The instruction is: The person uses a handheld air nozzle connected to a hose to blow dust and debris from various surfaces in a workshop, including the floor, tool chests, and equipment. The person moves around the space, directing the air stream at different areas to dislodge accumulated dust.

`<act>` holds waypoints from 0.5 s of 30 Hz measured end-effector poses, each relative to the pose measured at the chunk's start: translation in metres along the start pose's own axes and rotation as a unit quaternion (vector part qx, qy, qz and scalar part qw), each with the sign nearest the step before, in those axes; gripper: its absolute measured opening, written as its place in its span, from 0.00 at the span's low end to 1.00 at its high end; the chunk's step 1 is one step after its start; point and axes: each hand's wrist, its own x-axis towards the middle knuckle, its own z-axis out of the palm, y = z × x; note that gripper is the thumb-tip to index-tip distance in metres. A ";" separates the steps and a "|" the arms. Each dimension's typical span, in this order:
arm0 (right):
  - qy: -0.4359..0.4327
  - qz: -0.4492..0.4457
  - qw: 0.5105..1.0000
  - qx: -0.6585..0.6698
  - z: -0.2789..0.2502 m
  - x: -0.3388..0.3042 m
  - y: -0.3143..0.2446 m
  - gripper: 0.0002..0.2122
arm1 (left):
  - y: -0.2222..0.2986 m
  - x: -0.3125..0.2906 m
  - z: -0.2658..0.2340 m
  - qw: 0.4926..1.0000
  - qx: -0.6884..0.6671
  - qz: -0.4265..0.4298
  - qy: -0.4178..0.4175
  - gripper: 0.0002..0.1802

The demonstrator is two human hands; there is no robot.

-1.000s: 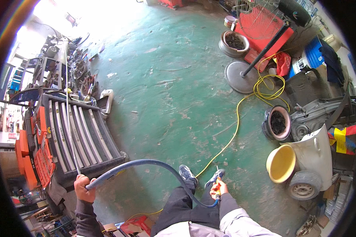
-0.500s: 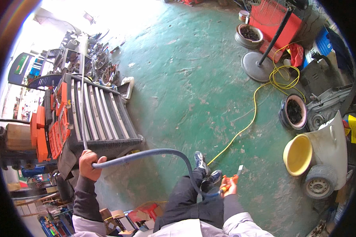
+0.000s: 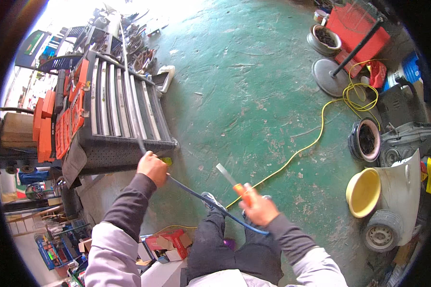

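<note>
My left hand (image 3: 152, 168) is closed around a long bluish hose (image 3: 196, 194). From that fist the hose slants down to the right, across my legs, to beside my right wrist. A long thin grey rod or tube (image 3: 132, 88) runs from the same fist up past the tool chest; whether it joins the hose is hidden by my fingers. My right hand (image 3: 260, 208), slightly blurred, grips an orange-handled tool with a flat pale blade (image 3: 227, 175). The blade points up and left, above the hose and apart from it.
At left stands a tool chest (image 3: 129, 151) with orange cases beside it. A yellow cord (image 3: 299, 149) crosses the green floor. To the right are a fan stand (image 3: 329, 77), filled wheel rims (image 3: 365, 140), a yellow basin (image 3: 363, 192) and a tyre (image 3: 382, 230). Opened boxes (image 3: 179, 243) lie below left.
My left hand has moved right and up, my right hand left and up. The hose, arched before, now runs nearly straight. The blade has swung to point left. The view has shifted slightly.
</note>
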 end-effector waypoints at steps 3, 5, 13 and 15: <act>-0.176 0.034 0.980 -0.089 0.090 0.020 -0.025 0.31 | 0.021 -0.006 0.028 0.999 -0.045 0.016 0.013 0.11; -0.190 0.018 0.970 -0.151 0.149 0.018 -0.034 0.29 | 0.023 -0.014 0.048 0.998 -0.060 0.023 0.000 0.09; -0.264 0.040 0.928 -0.259 0.299 0.065 -0.040 0.29 | -0.008 -0.097 0.106 0.982 -0.177 0.057 -0.046 0.22; -0.299 0.052 0.918 -0.256 0.327 0.086 -0.049 0.28 | -0.019 -0.112 0.121 0.980 -0.186 0.050 -0.038 0.22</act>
